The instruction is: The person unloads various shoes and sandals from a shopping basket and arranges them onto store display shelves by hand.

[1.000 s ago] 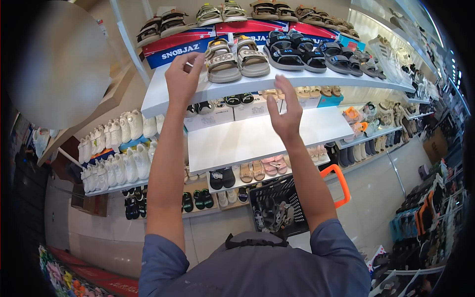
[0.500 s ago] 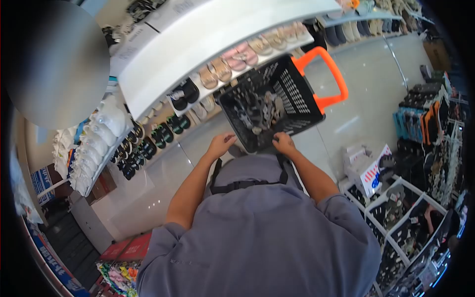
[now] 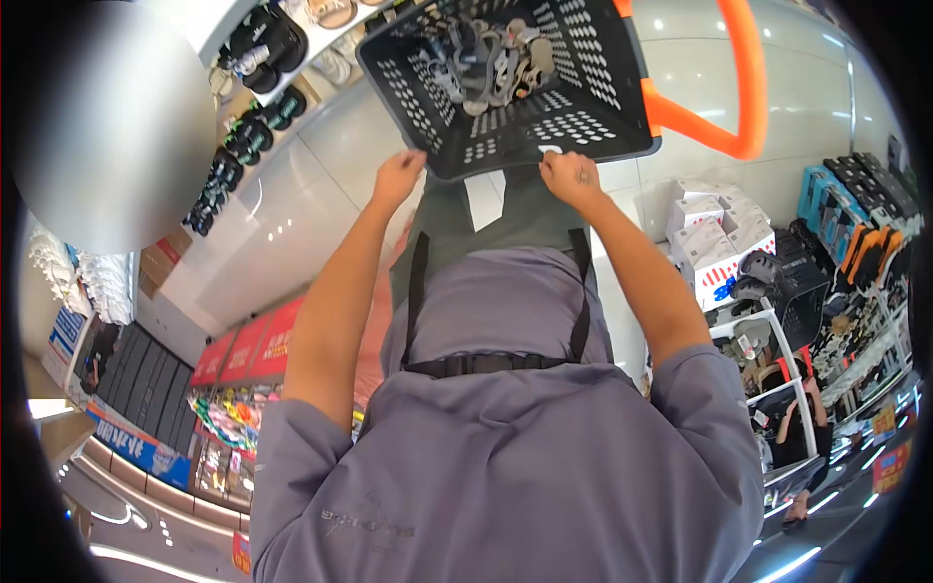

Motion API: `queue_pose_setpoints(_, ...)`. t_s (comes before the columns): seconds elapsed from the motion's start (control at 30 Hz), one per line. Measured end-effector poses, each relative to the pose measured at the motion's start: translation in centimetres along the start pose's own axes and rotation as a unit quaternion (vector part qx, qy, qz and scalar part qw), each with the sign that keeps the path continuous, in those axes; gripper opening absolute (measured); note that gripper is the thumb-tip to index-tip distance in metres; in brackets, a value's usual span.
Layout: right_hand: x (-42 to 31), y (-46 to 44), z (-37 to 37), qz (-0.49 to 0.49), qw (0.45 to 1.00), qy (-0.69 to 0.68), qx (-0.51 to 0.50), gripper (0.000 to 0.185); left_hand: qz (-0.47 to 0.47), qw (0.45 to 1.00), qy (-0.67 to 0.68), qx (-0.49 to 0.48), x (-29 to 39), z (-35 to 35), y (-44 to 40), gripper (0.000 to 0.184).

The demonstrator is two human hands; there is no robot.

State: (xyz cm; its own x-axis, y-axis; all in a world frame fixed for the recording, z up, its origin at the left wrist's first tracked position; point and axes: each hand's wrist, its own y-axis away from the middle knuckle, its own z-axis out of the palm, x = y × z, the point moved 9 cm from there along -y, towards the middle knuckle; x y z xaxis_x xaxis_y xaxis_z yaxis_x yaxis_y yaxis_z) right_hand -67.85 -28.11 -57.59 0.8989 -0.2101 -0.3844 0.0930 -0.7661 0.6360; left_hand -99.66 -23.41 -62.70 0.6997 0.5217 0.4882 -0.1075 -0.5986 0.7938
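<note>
A black shopping basket (image 3: 505, 144) with perforated walls is tilted with its open top facing me. Several grey and beige sandals (image 3: 486, 63) lie inside it, and its orange handle (image 3: 746, 78) sticks out to the right. My right hand (image 3: 570, 177) is closed on the near rim, thumb side toward the basket. At the near left corner, my left hand (image 3: 398, 179) has its fingers curled against the rim; the fingertips are partly hidden. Just below the rim, between my hands, shows a white piece of paper or card (image 3: 485, 201).
Black sandals (image 3: 264, 44) stand on a shoe shelf at the upper left. White boxes (image 3: 719, 233) are stacked on the right, near a white rack (image 3: 777, 330) of shoes. Another person (image 3: 812, 413) is at the far right. Red boxes (image 3: 248, 340) stand at the left.
The basket appears larger and higher in view, with both hands moving up along with it. The shoe shelf has shifted toward the upper left and partly out of view.
</note>
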Motion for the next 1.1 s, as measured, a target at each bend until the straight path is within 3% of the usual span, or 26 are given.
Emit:
queue_pose_setpoints(0.1,-1.1,-0.8,0.0,-0.037,0.997,0.012,-0.071,0.023,-0.006,0.988,0.149,-0.03,5.2,5.4,-2.1,0.033)
queue_pose_setpoints(0.17,-2.5,-1.3,-0.1,-0.09,0.994,0.014,-0.06,0.022,0.025,0.994,0.101,-0.039,6.7,8.9,-4.1,0.035)
queue_pose_setpoints(0.27,-3.3,-3.0,0.6,-0.09,0.994,-0.012,-0.064,0.021,0.037,0.995,0.07,-0.066,8.8,12.2,-5.7,0.033)
queue_pose_setpoints(0.33,-3.3,-4.4,1.9,-0.084,0.994,-0.023,-0.065,0.02,0.023,0.994,0.07,-0.074,8.3,13.3,-7.6,0.033)
queue_pose_setpoints(0.4,-3.8,-5.6,2.1,-0.12,0.991,-0.059,0.009,0.019,0.003,0.994,0.068,-0.084,6.7,13.8,-9.5,0.033)
queue_pose_setpoints(0.57,-3.3,-9.2,4.8,-0.103,0.991,-0.085,0.021,0.018,-0.066,0.992,0.065,-0.087,1.5,11.8,-16.4,0.028)
queue_pose_setpoints(0.67,-3.4,-10.7,5.2,-0.116,0.988,-0.092,0.044,0.017,-0.103,0.991,0.082,-0.031,-0.9,9.6,-21.7,0.038)
queue_pose_setpoints(0.8,-3.1,-11.5,5.5,-0.1,0.991,-0.084,0.029,0.017,-0.072,0.995,0.065,-0.02,-0.1,9.1,-28.0,0.067)
queue_pose_setpoints(0.83,-3.4,-11.5,5.4,-0.102,0.992,-0.074,0.018,0.019,-0.036,0.995,0.098,0.001,-0.2,9.0,-30.0,0.056)
queue_pose_setpoints(0.87,-3.8,-11.4,5.1,-0.115,0.99,-0.067,0.039,0.022,-0.054,0.969,0.209,-0.122,1.0,11.1,-31.5,0.095)
queue_pose_setpoints(0.93,-4.1,-11.4,4.9,-0.119,0.989,-0.073,0.051,0.026,-0.17,0.958,0.228,-0.039,3.7,10.5,-31.0,0.086)
queue_pose_setpoints(1.0,-4.2,-11.6,4.9,-0.112,0.99,-0.074,0.033,0.031,-0.192,0.948,0.248,-0.055,-0.3,12.4,-36.1,0.084)
queue_pose_setpoints(1.1,-4.5,-11.7,4.6,-0.113,0.99,-0.074,0.032,0.032,-0.248,0.93,0.27,-0.036,0.1,13.4,-36.5,0.078)
